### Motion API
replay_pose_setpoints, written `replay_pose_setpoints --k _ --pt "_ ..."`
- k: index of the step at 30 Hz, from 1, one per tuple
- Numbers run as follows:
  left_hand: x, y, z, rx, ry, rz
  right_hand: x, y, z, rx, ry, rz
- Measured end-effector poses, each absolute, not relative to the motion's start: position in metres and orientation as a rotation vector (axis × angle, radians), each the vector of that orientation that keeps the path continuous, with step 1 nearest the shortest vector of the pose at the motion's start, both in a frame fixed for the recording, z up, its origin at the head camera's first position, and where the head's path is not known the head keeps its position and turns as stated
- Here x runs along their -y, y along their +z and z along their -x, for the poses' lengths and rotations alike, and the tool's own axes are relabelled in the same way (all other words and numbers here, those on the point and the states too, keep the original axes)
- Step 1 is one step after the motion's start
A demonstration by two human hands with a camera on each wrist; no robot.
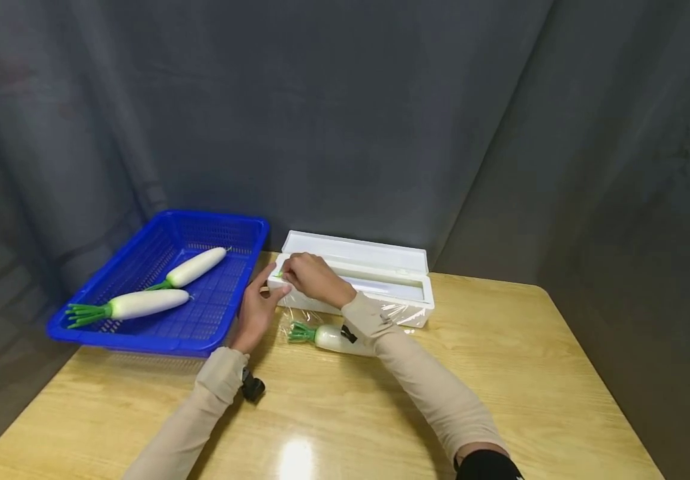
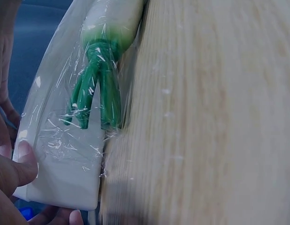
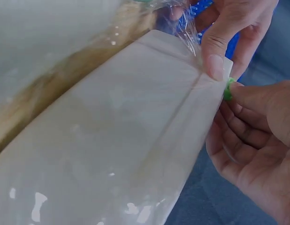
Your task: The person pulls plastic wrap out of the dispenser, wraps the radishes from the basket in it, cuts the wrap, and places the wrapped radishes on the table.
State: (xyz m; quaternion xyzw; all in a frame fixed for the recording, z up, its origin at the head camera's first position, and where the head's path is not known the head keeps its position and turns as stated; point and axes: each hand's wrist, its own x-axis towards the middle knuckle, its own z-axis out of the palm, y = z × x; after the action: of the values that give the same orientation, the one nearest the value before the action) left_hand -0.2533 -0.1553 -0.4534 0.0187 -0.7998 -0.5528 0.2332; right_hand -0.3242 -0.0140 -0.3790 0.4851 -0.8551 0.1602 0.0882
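A white cling film dispenser (image 1: 427,315) stands near the table's back edge, its lid (image 1: 357,251) raised behind it. My left hand (image 1: 255,312) grips the left end of the dispenser, thumb (image 2: 26,164) pressed at its edge. At that same end, my right hand (image 1: 319,279) pinches a small green slider (image 3: 228,90) between thumb and fingers. Clear cling film (image 2: 60,136) hangs over the dispenser's front. In front lies a white radish (image 1: 329,338) with green stalks (image 2: 105,89), under the film; my right sleeve hides its far end in the head view.
At the left, a blue plastic basket (image 1: 165,345) holds two more white radishes (image 1: 149,303) with green stalks. Wooden table (image 1: 519,373) stretches to the right and front. A grey curtain (image 1: 345,120) hangs directly behind the table.
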Motion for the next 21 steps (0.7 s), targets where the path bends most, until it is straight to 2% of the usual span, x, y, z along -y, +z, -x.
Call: replay_pose_setpoints --k 12,21 --pt "0.154 -0.451 0.256 2.155 -1.491 0.036 0.004 -0.380 0.325 2.477 0.472 -1.470" --pt "0.155 -0.454 0.256 2.151 -1.444 0.078 -0.031 -0.384 0.324 2.515 0.519 -1.428"
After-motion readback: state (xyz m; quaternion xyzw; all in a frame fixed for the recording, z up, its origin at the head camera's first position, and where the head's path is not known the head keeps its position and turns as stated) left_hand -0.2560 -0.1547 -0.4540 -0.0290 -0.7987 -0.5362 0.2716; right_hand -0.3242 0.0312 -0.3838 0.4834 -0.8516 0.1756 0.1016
